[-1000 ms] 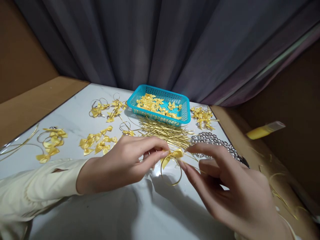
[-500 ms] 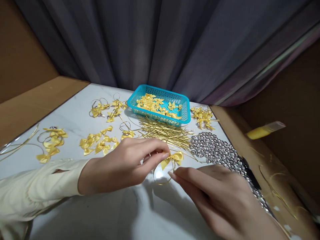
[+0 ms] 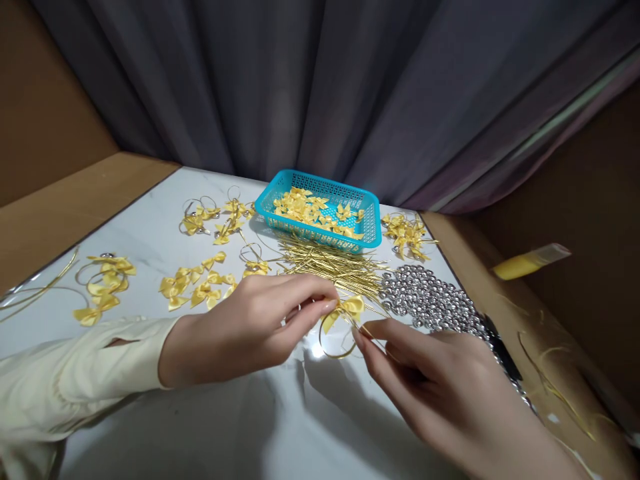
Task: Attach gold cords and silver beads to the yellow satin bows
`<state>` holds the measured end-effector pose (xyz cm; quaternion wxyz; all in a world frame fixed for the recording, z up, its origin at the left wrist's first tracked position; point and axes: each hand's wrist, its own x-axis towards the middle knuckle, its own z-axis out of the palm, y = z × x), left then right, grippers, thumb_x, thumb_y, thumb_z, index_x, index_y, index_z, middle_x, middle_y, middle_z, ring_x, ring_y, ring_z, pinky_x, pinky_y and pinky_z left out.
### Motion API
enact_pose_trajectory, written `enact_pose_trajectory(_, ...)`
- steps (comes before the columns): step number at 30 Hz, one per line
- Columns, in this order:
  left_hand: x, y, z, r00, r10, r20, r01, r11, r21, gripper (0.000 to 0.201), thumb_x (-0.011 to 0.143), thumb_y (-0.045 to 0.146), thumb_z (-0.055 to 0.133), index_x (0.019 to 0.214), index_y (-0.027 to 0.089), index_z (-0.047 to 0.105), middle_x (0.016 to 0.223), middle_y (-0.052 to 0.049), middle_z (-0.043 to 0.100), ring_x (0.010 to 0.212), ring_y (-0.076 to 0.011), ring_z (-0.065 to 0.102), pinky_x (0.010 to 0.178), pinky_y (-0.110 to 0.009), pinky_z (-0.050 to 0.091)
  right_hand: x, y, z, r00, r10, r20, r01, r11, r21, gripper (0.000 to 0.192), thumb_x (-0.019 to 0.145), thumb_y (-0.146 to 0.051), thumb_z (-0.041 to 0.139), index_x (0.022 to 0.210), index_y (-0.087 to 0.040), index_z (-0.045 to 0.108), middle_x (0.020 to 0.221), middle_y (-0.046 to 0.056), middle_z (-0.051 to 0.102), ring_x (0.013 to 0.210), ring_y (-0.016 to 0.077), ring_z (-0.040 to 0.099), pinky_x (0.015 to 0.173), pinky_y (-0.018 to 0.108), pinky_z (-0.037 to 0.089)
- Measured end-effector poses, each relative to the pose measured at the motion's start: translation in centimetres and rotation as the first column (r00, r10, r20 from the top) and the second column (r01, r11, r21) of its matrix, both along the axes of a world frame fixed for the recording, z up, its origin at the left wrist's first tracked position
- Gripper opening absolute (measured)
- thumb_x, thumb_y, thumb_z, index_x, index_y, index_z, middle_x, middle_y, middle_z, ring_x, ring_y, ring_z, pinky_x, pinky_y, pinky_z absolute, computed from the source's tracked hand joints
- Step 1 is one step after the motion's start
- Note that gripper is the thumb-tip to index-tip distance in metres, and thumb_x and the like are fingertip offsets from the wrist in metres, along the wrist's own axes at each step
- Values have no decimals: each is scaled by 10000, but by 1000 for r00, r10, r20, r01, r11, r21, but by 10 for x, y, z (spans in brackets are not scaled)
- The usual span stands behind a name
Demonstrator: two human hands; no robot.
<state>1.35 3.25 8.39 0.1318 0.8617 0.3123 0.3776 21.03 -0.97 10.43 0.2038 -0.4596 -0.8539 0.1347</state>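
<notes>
Between my two hands, just above the white table, is a yellow ribbon bow (image 3: 353, 307) with a gold cord (image 3: 336, 357) bent into a loop below it. My left hand (image 3: 260, 327) pinches the bow's left side between thumb and fingertips. With thumb and forefinger, my right hand (image 3: 425, 373) grips the gold cord at the loop's right side. The cord's exact path behind the bow is hidden by my left fingertips. Right behind the bow lies a heap of cut gold cords (image 3: 335, 263).
A blue plastic basket (image 3: 371, 227) with yellow bows stands at the back. Silver bells or beads (image 3: 430, 300) spread along the right. Loose bows (image 3: 200, 283) lie left of centre; looped bows (image 3: 105, 287) lie farther left. A yellow-filled tube (image 3: 530, 261) is at far right.
My right hand has shifted slightly right and up, drawing the cord outward. The loop has moved right and up under the bow. My left hand stays nearly still, pinching the bow.
</notes>
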Motion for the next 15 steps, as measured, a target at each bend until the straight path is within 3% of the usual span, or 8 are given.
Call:
enact_pose_trajectory(6,0,-1,0,1000,12,5,-12,999,44,81,803,77,588,872,118,602,762,15,672,659,-54,610,651,-118,442,2,1,10,997,-50,-50,47,996,-71,217,903,-211,407,732,-165,532,456,-58,428,336,45,372,371,185,248)
enact_pose_trajectory(15,0,-1,-1,1000,-12,0,12,1000,7,85,812,80,576,882,120,602,775,11,677,676,-63,617,644,-136,445,6,9,10,998,28,-53,-31,998,-50,197,902,-181,421,706,-185,416,484,-82,331,373,39,297,392,179,238)
